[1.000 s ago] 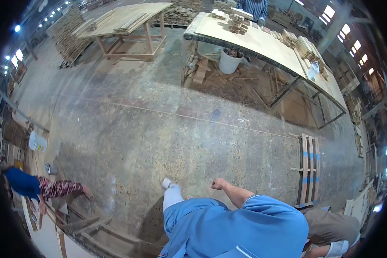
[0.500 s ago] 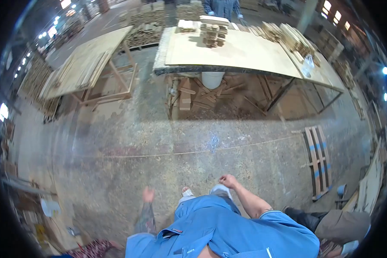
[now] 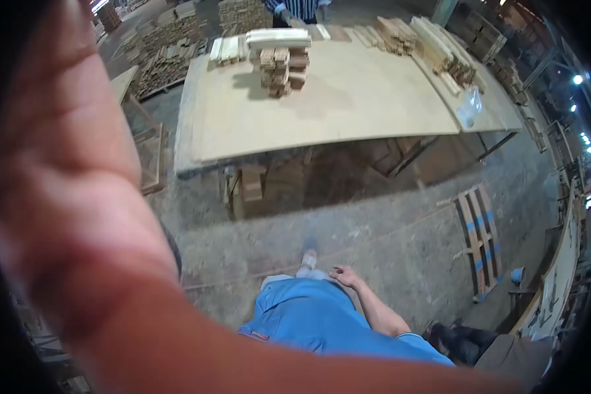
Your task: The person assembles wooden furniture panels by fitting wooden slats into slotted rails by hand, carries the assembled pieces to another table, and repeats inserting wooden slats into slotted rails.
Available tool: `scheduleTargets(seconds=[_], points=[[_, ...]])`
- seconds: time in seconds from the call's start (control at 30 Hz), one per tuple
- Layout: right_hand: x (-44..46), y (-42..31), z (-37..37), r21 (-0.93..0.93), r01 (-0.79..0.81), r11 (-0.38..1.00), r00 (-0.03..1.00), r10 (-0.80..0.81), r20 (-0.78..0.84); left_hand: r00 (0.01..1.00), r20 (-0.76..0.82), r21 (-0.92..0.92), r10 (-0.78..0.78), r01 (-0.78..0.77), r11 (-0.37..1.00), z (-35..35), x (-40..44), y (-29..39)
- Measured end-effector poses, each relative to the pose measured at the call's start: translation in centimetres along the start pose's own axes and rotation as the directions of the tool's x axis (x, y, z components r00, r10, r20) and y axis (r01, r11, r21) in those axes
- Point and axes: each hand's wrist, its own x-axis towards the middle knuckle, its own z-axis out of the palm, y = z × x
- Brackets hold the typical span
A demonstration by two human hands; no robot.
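A hand that I take for my left hand (image 3: 79,177) is raised very close to the camera, large and blurred along the left side. Its fingers run out of view at the top, so I cannot see what they touch. My right hand (image 3: 345,276) hangs in front of my blue shirt (image 3: 308,315) with loose, slightly parted fingers and nothing in it. Ahead stands a large table with a pale board top (image 3: 361,108). On it sits a stack of wood strips (image 3: 284,65), and a clear plastic bag (image 3: 469,107) lies toward the right end.
A slatted wooden pallet (image 3: 481,243) lies on the concrete floor (image 3: 400,240) at right. Bundles of wood strips (image 3: 443,51) line the table's right side. A person in a striped top (image 3: 300,9) stands behind the table. Another person's legs (image 3: 469,345) show at lower right.
My left hand has risen from beside my body to close before the camera. The view has moved nearer the table. My right hand stays low in front of me.
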Motion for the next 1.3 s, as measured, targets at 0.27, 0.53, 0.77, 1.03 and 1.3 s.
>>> scheduleTargets(seconds=[0.27, 0.53, 0.77, 1.03, 1.3], points=[[9.9, -18.6, -15.1, 0.116, 0.343, 0.932, 0.932, -0.323, -0.163, 0.904, 0.274, -0.018, 0.328, -0.336, 0.942, -12.7, 20.8, -10.4], [16.3, -38.6, -28.7, 0.259, 0.522, 0.813, 0.821, -0.396, -0.411, 0.730, 0.588, 0.085, 0.347, -0.482, 0.872, -13.2, 39.6, -27.3], [25.7, -50.8, -39.8, 0.508, 0.525, 0.683, 0.747, -0.083, -0.660, 0.948, 0.254, 0.599, -0.191, 0.001, 0.801, -4.2, 40.7, -52.2], [37.6, -53.8, -38.3, 0.834, 0.464, 0.298, 0.883, -0.230, -0.409, 0.499, -0.062, 0.607, -0.865, 0.706, 0.364, -27.0, 35.8, -75.1], [38.5, -55.7, -36.8, 0.654, 0.609, 0.449, 0.775, -0.163, -0.610, 0.426, 0.050, 0.688, -0.903, 0.641, 0.341, -23.2, 36.7, -81.7]])
